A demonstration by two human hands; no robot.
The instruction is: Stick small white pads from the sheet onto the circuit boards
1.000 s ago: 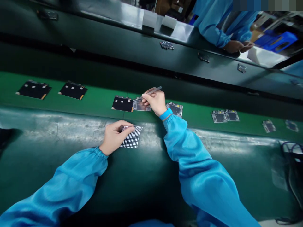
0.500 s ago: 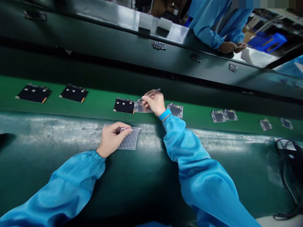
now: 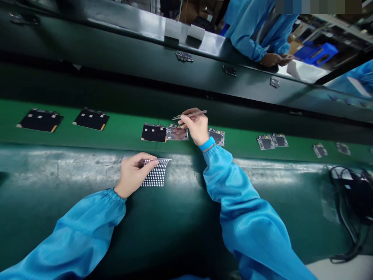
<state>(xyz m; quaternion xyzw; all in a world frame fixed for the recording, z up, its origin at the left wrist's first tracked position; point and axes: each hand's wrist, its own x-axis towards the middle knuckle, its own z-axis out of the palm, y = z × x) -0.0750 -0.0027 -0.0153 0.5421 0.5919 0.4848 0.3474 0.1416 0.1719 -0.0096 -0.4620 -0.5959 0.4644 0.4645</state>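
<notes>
My left hand pinches a sheet of small white dots by its top edge, over the near ledge. Tweezers are held in my right hand, with their tips pointing left, above a silvery circuit board. That board touches a black panel with small white squares on its left. Partly behind my right wrist lies another circuit board.
Two black panels lie at the left of the green strip. Several boards are farther right. Black cables lie at the right. Across the bench, a person's hands are together near a blue stool.
My right hand has lifted slightly away from the silvery board and the tweezers lie flatter, showing more of the board. The whole view has shifted a little. My left hand keeps its pinch.
</notes>
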